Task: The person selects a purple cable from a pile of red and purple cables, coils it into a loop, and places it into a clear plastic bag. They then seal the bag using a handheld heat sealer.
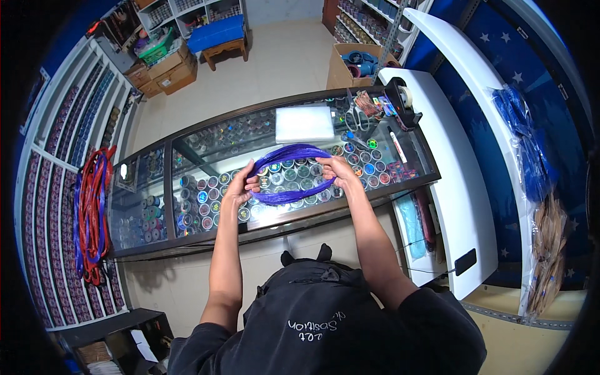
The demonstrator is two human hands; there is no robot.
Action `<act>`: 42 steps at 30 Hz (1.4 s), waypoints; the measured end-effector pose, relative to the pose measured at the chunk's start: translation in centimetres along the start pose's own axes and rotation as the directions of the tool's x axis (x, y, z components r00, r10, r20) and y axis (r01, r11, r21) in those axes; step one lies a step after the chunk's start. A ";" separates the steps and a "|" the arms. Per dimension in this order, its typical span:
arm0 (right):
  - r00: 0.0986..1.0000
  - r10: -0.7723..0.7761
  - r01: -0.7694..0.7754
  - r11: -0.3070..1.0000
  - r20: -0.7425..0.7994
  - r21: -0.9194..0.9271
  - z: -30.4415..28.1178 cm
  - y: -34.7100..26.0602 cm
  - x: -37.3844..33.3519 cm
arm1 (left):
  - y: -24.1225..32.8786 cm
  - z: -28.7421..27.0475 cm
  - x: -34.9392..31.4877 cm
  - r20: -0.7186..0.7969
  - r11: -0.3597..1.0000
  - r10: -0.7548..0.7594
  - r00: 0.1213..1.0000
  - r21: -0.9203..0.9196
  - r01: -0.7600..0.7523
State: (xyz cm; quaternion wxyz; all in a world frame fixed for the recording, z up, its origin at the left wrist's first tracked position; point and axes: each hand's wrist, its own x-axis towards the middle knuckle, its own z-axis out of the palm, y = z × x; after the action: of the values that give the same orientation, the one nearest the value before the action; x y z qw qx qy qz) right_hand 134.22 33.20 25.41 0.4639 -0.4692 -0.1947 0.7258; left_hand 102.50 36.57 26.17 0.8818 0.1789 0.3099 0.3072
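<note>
A loop-shaped hank of glossy purple strands (pixel 289 198) is stretched sideways between my two hands, above the glass-topped display counter (pixel 167 187). My left hand (pixel 242 184) is closed round the left end of the loop, its fingers curled inward. At the opposite end, my right hand (pixel 338 171) grips the strands between thumb and fingers. Through the middle of the loop, round spools (pixel 289 174) show under the glass. A stack of clear-white plastic sheets or bags (pixel 305 124) lies on the counter just beyond the hank.
Scissors (pixel 358 119), a tape dispenser (pixel 405 103) and a white marker (pixel 397 145) lie at the counter's right end. Red and blue hanks (pixel 95 215) hang at left. A phone (pixel 465 263) rests on the white surface at right. An open carton (pixel 345 65) stands beyond.
</note>
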 end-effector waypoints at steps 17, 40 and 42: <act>0.997 -0.077 0.080 0.990 0.031 -0.118 0.8 -1.7 -1.4 | 0.4 0.0 0.7 -0.175 0.997 0.072 0.982 0.016 -0.071; 0.974 -0.132 0.103 0.982 -0.186 -0.157 1.6 -2.5 -0.9 | 0.3 0.1 1.5 -0.302 0.975 0.134 0.944 0.211 -0.071; 0.967 -0.147 0.112 0.980 -0.210 -0.167 1.6 -2.4 -0.7 | 0.2 0.0 1.4 -0.289 0.981 0.123 0.949 0.179 -0.073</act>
State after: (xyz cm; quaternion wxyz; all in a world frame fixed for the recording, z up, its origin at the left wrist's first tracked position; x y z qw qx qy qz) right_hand 134.14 34.01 28.24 0.4917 -0.5677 -0.2273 0.6199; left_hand 103.29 37.65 25.66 0.7904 0.2188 0.4547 0.3472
